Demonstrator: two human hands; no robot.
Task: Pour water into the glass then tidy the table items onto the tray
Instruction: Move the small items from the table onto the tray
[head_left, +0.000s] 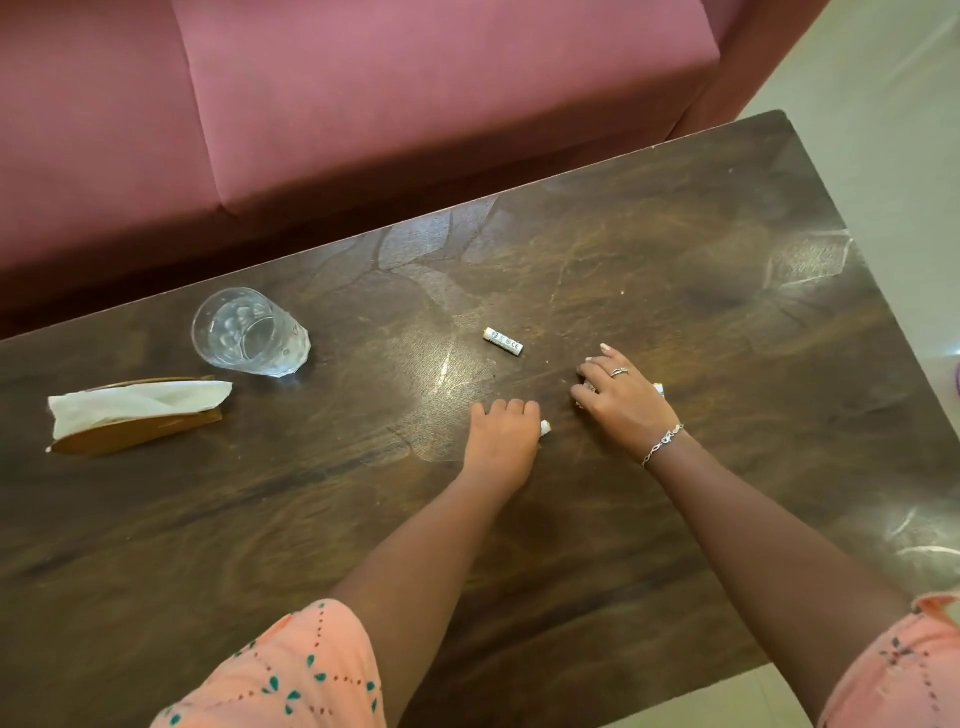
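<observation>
A clear glass (250, 331) with some water in it stands on the dark wooden table (649, 270) at the left. A white battery (503, 341) lies loose near the table's middle. My left hand (503, 434) is curled round a small white battery whose end shows at its right side. To the right, my right hand (621, 402) rests on the table with its fingers curled over small white items, mostly hidden; a white end shows by the wrist. No tray is in view.
A wooden napkin holder (137, 434) with white napkins stands at the far left. A pink sofa (363, 104) runs along the table's far edge. Pale floor (893, 156) shows to the right of the table.
</observation>
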